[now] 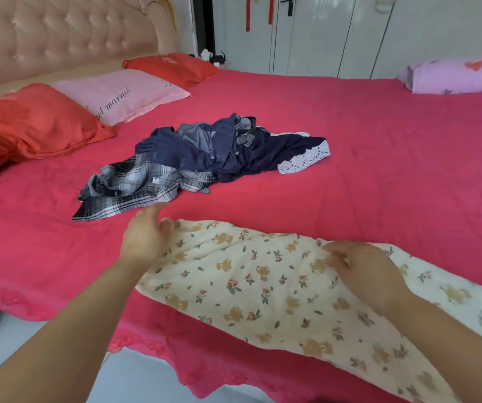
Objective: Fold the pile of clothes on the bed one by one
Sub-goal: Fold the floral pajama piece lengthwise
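Smoothing the cream printed garment (263, 274) at the bed's (379, 170) near edge, my left hand (146, 239) has its fingers apart at the cloth's end and my right hand (364, 274) rests its fingers loosely on top. The garment overhangs, so I reckon a careless tug could drag it floorward.

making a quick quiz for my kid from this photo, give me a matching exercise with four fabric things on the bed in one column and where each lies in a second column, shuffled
Things
1. bear-print garment
2. plaid shirt
3. lace-trimmed navy garment
4. pink pillow

Places
A. between two red pillows
B. right side of the pile
C. near edge of the bed
D. left front of the pile

Pairs: 1-C, 2-D, 3-B, 4-A
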Motion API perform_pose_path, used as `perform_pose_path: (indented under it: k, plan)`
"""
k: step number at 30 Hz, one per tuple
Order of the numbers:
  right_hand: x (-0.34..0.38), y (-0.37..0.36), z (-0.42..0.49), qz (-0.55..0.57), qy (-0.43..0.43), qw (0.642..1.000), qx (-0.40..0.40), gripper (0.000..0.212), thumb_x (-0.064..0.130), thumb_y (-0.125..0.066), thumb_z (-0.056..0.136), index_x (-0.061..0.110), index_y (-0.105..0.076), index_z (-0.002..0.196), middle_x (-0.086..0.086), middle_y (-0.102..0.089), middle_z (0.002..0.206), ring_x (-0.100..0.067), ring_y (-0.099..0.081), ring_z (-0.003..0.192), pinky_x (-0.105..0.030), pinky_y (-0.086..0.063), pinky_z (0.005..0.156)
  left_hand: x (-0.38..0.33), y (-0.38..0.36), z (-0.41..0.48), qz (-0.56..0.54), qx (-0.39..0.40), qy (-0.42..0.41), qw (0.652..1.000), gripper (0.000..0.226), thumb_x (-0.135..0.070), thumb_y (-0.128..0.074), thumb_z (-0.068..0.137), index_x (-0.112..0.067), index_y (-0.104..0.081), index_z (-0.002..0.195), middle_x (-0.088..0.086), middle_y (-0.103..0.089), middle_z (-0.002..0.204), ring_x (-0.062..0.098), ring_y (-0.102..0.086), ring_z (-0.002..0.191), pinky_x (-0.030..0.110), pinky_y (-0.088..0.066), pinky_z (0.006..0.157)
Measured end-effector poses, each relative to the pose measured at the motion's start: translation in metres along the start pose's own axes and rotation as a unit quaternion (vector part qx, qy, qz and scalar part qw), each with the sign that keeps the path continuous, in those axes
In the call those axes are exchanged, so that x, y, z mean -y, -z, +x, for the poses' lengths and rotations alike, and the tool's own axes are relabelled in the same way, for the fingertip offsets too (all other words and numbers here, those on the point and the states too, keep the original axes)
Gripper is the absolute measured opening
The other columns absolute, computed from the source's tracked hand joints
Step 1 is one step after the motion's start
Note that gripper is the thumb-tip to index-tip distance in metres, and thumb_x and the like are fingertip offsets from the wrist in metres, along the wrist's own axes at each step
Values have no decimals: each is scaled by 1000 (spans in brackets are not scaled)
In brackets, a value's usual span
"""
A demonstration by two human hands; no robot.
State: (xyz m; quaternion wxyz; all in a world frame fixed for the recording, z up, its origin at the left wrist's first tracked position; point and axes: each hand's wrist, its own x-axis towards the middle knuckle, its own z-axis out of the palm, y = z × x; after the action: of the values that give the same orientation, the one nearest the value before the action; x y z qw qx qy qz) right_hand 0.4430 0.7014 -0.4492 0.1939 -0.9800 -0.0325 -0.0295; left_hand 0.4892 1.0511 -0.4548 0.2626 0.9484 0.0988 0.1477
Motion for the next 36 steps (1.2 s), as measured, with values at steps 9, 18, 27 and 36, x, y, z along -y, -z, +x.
perform_pose_path:
  k: [9,18,27,36]
  plan:
    - [-81,24,57,-105,-151,981,69,38,36,-26,101,10,-53,110,-4,-51,78,-23,-49,68,-31,-40,66,-17,-42,48,211,193,-83,955,39,-29,-36,100,-23,-40,139,-1,-67,102,11,-53,67,34,-41,94]
    - [-79,24,64,69,-216,957,183,58,54,-33,95,11,-54,128,-9,-57,130,-27,-51,121,-32,-38,96,-2,-31,67,346,266,-124,891,40,-52,-38,94,-34,-49,128,-12,-56,127,11,-52,113,29,-38,100]
    - [-74,37,75,375,-246,866,221,37,7,-59,90,14,-57,126,-13,-64,110,-24,-64,91,-36,-54,81,4,2,70,68,193,-25,978,36,-42,-59,86,-13,-55,64,5,-56,66,18,-51,64,32,-34,59]
    - [-52,35,77,135,-270,891,340,56,51,-47,92,5,-56,123,-10,-68,99,-23,-65,88,-35,-54,75,11,6,71,-7,119,26,992,40,-36,-50,94,-2,-57,74,17,-60,68,31,-55,69,34,-38,64]
